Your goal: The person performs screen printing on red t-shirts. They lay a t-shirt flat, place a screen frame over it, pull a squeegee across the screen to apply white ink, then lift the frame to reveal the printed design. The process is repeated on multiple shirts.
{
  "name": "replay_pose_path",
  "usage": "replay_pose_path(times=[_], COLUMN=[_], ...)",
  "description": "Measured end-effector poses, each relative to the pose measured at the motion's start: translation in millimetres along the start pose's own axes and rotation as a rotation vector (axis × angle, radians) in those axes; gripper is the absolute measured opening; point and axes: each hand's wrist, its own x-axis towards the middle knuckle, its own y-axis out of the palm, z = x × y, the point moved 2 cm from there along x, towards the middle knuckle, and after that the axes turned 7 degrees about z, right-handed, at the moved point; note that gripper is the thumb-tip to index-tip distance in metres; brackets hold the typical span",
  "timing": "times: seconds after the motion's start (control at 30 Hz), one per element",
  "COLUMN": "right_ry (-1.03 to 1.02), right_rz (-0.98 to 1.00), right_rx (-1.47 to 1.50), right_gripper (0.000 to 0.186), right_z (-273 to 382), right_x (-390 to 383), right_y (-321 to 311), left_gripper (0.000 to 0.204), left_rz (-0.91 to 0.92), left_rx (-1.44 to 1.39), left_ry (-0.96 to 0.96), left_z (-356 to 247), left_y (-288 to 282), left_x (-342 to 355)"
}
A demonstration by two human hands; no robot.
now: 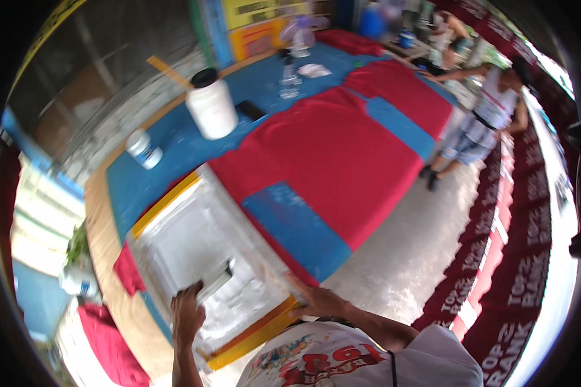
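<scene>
A rectangular screen frame (pixel 174 205) with a pale, smeared mesh and yellow-orange tape along its ends lies at the near left of the table, over red fabric. My left hand (pixel 188 309) is closed on a squeegee (pixel 216 280) whose blade rests on the mesh. My right hand (pixel 313 298) grips the frame's right edge near its lower corner. Red garment pieces (pixel 316 158) with blue rectangles (pixel 290 226) between them stretch away to the right.
On the blue tabletop (pixel 132 200) stand a white tub (pixel 210 113), a smaller white container (pixel 145 151), a dark flat object (pixel 250 111) and a clear bottle (pixel 289 80). A co-worker (pixel 490 113) stands at the far right end; another person (pixel 452 35) is behind. Red printed fabric strips (pixel 516 258) run along the right.
</scene>
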Motion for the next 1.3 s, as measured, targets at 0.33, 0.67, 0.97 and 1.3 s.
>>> replay_pose_path(times=[0.33,0.67,0.97,1.3], right_ry=[0.068,0.132,-0.087,-0.168], right_rz=[-0.023,0.03,-0.051,-0.065], right_rx=[-0.041,0.007,-0.016,0.059], right_gripper=[0.135,0.14,0.134,0.127], right_z=[20,10,8,7], right_x=[5,5,6,7], right_y=[-10,-8,-6,-5], left_gripper=[0.063,0.07,0.064,0.07], left_rz=[-0.136,-0.061,-0.076,0.065], left_rx=[0.125,0.133,0.117,-0.111], left_ry=[0.073,-0.03,-0.084,-0.078], left_z=[105,149,50,-57], left_y=[-40,-39,21,50], left_x=[153,208,69,-65])
